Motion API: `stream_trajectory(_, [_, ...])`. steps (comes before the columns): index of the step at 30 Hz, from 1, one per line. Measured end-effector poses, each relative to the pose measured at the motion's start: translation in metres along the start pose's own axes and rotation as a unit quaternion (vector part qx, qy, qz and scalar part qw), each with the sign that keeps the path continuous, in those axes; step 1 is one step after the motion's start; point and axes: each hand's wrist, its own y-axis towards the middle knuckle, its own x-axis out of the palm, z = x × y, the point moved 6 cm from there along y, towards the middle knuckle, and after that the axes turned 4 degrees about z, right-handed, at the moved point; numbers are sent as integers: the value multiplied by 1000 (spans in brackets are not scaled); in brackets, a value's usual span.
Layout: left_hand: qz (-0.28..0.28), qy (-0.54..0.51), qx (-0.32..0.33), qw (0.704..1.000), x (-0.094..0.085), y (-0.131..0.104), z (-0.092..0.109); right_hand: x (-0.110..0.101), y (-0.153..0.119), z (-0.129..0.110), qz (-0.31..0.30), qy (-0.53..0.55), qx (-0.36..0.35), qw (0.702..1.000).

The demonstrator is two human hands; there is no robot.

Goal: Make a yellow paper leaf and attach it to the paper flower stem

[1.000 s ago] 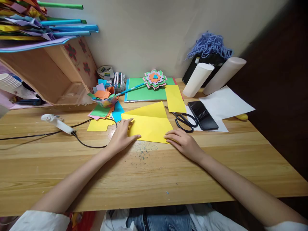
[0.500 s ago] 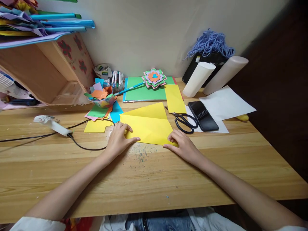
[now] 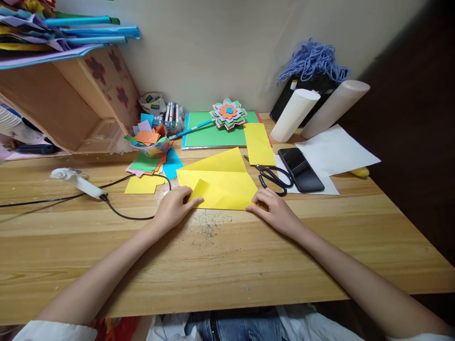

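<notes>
A sheet of yellow paper with a crease across it lies on the wooden table between my hands. My left hand grips its near left corner, where a flap of the paper is turned up and inward. At the near right corner my right hand pinches the paper between thumb and curled fingers. Black-handled scissors lie just beyond my right hand, beside the phone. A smaller yellow piece rests behind the sheet.
A white glue gun with a black cable lies on the left. Behind are a cup of paper scraps, a layered paper flower on green sheets, and a white roll. A pink box stands at the far left.
The paper's near left corner has been turned up and inward by my left hand. My right hand still holds the right corner, and the view has shifted slightly.
</notes>
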Motion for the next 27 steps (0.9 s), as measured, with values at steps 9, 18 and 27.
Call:
stream_trajectory(9, [-13, 59, -4, 998, 1, 1, 2, 2, -2, 1, 33, -23, 18, 999])
stream_trajectory(18, [13, 7, -31, 999, 1, -1, -5, -6, -5, 1, 54, 24, 8, 998])
stream_trajectory(27, [7, -7, -43, 999, 1, -1, -8, -3, -16, -17, -10, -75, -147, 986])
